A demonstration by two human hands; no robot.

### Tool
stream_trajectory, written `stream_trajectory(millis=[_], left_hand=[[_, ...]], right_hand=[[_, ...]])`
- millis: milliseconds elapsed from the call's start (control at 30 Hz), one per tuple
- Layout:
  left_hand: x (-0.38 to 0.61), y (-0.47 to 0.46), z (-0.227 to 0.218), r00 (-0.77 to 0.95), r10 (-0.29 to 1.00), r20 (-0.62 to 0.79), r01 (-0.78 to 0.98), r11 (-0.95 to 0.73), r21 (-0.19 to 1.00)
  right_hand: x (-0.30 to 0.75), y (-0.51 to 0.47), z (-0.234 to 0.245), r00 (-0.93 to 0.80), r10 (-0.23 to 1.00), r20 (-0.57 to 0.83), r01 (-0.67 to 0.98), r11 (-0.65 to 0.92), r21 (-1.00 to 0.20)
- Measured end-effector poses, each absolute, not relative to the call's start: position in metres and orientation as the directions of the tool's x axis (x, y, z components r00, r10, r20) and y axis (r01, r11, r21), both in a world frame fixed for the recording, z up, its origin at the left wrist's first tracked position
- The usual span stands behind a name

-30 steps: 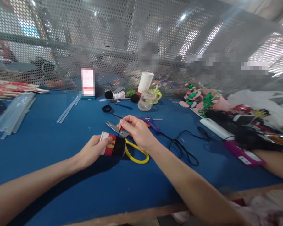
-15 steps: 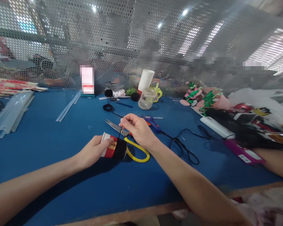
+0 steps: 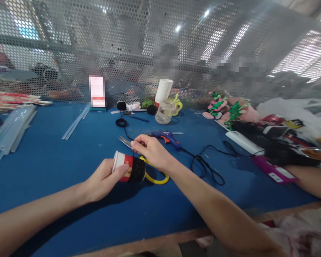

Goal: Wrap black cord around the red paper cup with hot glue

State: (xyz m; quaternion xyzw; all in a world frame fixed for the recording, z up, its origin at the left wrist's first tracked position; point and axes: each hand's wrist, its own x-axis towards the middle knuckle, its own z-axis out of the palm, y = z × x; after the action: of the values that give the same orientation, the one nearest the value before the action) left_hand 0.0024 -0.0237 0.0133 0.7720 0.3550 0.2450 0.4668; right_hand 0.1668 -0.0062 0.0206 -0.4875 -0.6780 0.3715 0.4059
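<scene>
My left hand (image 3: pixel 104 177) is closed round a red and white paper cup (image 3: pixel 119 159) lying on its side, mouth to the left. Black yarn covers the cup's base end. Just above the cup, my right hand (image 3: pixel 149 149) pinches the black yarn (image 3: pixel 134 152), which runs down to the wrapped part. From the pinch the strand also leads back to a loose coil (image 3: pixel 121 122) and a small black ball (image 3: pixel 121 106). Scissors with yellow handles (image 3: pixel 160 181) lie behind the cup, partly hidden by it and my right hand.
Behind my right hand lies a blue glue gun (image 3: pixel 169 140) with a looping black cord. A clear jar (image 3: pixel 164 113) and stacked paper cups (image 3: pixel 164 90) stand farther back. Glue sticks (image 3: pixel 13 130) are at left, a purple and white power strip (image 3: pixel 273 171) at right near another person's arm (image 3: pixel 310 182).
My right hand has come down and slightly left, closer to the cup, shortening the visible strand. The cup has turned a little in my left hand. More of the glue gun shows.
</scene>
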Motion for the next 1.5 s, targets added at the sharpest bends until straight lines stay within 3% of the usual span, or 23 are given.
stream_trajectory(millis=[400, 800, 1167, 1333, 1433, 1500], left_hand=[[0.002, -0.029, 0.020, 0.668, 0.732, 0.131, 0.351, -0.465, 0.813], [-0.001, -0.026, 0.011, 0.656, 0.741, 0.143, 0.336, -0.456, 0.824], [-0.006, -0.026, 0.018, 0.676, 0.697, 0.237, 0.310, -0.562, 0.767], [-0.007, -0.020, 0.019, 0.673, 0.702, 0.234, 0.303, -0.550, 0.778], [-0.004, -0.017, 0.020, 0.662, 0.726, 0.183, 0.277, -0.465, 0.841], [-0.001, -0.015, 0.021, 0.616, 0.786, 0.056, 0.253, -0.265, 0.930]], right_hand=[[0.164, -0.010, 0.020, -0.251, 0.956, 0.151, 0.433, 0.251, -0.866], [0.164, -0.012, 0.020, -0.268, 0.963, 0.041, 0.458, 0.164, -0.874], [0.169, -0.009, 0.034, -0.293, 0.955, -0.055, 0.263, 0.025, -0.964], [0.187, -0.019, 0.042, -0.608, 0.783, -0.130, 0.296, 0.071, -0.953], [0.192, -0.024, 0.033, -0.600, 0.796, -0.079, 0.277, 0.115, -0.954], [0.191, -0.027, 0.027, -0.544, 0.838, -0.032, 0.296, 0.156, -0.942]])
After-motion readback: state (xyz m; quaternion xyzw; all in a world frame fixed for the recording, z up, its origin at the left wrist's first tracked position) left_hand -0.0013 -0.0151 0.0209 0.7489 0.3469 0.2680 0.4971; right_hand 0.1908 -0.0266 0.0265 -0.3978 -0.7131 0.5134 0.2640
